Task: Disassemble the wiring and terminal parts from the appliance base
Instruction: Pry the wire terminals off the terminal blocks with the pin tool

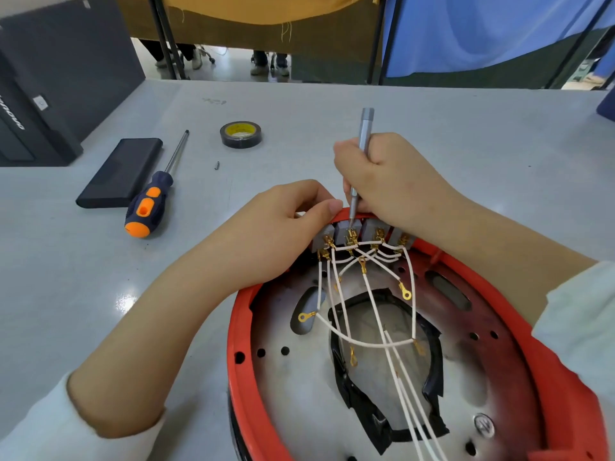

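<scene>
Red base [332, 427] nearest, left hand [286, 224] pinching its rim, right hand [392, 181] gripping silver screwdriver [362, 151]

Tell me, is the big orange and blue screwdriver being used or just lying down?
Lying down, unused. The orange and blue screwdriver rests flat on the table, apart from both hands. The right hand holds a thin silver screwdriver instead.

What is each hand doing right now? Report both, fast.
Left hand: closed, fingers pinching the red base rim beside the terminal blocks.
Right hand: closed around the slim grey screwdriver.
</scene>
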Motion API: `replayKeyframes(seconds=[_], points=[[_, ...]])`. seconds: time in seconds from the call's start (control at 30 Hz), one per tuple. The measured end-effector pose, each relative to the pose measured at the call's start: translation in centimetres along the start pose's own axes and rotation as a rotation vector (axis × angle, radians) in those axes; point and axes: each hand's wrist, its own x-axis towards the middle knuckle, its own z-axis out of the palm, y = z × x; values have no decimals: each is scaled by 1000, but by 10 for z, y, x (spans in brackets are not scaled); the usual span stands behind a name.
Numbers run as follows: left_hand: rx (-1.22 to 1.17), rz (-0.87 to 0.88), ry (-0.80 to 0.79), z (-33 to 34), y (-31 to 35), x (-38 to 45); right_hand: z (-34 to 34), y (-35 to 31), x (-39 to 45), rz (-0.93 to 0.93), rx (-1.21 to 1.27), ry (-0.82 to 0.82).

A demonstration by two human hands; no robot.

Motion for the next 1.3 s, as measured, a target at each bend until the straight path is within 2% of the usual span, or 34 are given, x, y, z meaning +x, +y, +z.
replayKeyframes(seconds=[0.13, 0.3, 0.43, 0.5, 1.03, 1.23, 1.3], points=[[-10, -15, 4, 0, 2, 0, -3, -2, -7, -54, 5, 40], [-20, -29, -11, 0, 4, -1, -12, -5, -26, -78, -33, 12], [-39, -42, -21, 0, 5, -2, -12, 2, -36, -84, 38, 174], [-45, -46, -21, 0, 4, -2, -11, 3, -33, -98, 12, 200], [-54, -30, -23, -1, 4, -2, -8, 7, -33, -146, -71, 165], [-55, -40, -33, -2, 6, -3, -10, 3, -21, -45, -10, 121], [-57, -39, -32, -1, 6, -3, -8, 0, -20, -44, -105, 72]])
